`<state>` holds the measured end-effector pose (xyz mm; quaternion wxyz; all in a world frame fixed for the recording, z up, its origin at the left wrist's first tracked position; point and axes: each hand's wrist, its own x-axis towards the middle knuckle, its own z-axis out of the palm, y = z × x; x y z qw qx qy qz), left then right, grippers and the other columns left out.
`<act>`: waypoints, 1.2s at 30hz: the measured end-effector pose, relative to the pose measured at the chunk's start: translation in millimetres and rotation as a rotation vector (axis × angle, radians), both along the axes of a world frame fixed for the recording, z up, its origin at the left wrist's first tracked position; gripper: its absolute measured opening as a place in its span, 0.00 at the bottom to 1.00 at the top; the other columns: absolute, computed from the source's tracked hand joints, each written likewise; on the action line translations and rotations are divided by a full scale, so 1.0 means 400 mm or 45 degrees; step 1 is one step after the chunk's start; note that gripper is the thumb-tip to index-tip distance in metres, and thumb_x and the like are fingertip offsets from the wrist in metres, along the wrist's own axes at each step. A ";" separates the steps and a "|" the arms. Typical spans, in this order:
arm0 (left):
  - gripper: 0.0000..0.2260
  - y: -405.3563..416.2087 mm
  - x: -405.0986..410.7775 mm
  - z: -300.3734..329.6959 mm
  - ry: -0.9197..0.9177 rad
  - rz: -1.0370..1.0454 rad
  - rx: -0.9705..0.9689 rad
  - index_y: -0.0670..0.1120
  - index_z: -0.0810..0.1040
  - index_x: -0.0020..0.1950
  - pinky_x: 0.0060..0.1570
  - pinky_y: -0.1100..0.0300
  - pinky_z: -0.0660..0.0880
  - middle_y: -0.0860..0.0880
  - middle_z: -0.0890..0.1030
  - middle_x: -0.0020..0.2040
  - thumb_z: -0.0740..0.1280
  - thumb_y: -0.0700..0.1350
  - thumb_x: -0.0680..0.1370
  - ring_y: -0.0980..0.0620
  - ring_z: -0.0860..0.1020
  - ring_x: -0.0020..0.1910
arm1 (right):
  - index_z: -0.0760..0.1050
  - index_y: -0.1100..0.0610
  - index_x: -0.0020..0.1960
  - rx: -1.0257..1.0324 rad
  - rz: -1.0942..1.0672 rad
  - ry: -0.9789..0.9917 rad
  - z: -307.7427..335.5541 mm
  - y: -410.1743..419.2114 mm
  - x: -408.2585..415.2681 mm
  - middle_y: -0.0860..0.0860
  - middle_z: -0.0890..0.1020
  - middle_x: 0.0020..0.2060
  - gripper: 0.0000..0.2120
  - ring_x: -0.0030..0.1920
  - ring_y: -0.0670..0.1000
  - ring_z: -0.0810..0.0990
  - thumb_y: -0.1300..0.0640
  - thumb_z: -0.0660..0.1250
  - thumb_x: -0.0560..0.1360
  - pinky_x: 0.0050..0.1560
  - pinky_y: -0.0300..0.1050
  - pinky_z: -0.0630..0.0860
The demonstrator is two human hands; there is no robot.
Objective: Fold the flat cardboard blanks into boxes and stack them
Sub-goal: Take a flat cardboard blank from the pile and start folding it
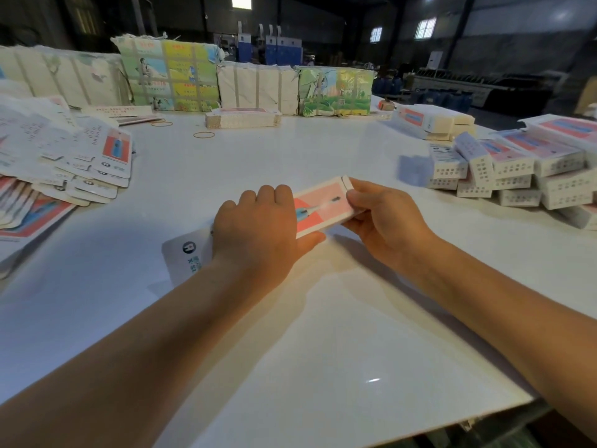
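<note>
Blanks (80,169) not yet folded are seen fanned out in a loose heap at the far left of the white table (323,334), so much work is judged to remain. Near the table's middle, one half-formed box (323,206) is gripped by the left hand (258,227), fingers curled over it, with a rounded flap lying on the table beneath the wrist. Its far end flap is pinched by the right hand (384,218), apparently being tucked shut. At the table's right edge, finished boxes (517,169) are stacked in a sizeable pile.
</note>
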<state>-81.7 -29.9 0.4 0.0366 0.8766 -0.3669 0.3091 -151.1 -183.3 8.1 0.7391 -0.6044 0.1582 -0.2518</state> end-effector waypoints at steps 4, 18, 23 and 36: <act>0.29 0.004 -0.003 0.001 -0.060 -0.024 0.030 0.47 0.64 0.59 0.40 0.59 0.63 0.50 0.74 0.53 0.51 0.70 0.73 0.51 0.72 0.46 | 0.79 0.59 0.47 0.210 0.016 -0.019 -0.001 -0.013 0.007 0.53 0.85 0.37 0.15 0.37 0.49 0.84 0.70 0.55 0.77 0.39 0.40 0.81; 0.29 0.001 -0.009 0.002 -0.111 0.008 0.068 0.46 0.63 0.60 0.40 0.59 0.60 0.49 0.72 0.52 0.48 0.69 0.75 0.51 0.66 0.43 | 0.78 0.60 0.41 -0.961 -0.304 -0.023 -0.010 0.030 -0.023 0.55 0.82 0.36 0.14 0.37 0.58 0.77 0.65 0.55 0.77 0.37 0.48 0.72; 0.30 0.004 -0.012 0.001 -0.117 -0.005 0.082 0.45 0.62 0.62 0.41 0.58 0.61 0.48 0.72 0.54 0.48 0.69 0.75 0.49 0.71 0.47 | 0.80 0.59 0.47 -1.061 -0.327 0.008 -0.013 0.037 -0.034 0.53 0.84 0.39 0.13 0.40 0.53 0.80 0.64 0.56 0.80 0.38 0.42 0.74; 0.30 -0.004 0.010 0.024 0.047 0.056 -0.070 0.46 0.65 0.59 0.37 0.57 0.63 0.48 0.75 0.53 0.54 0.70 0.73 0.49 0.75 0.48 | 0.79 0.51 0.52 -0.852 -0.242 0.041 -0.002 0.056 -0.024 0.49 0.84 0.48 0.11 0.48 0.49 0.81 0.60 0.59 0.79 0.52 0.45 0.78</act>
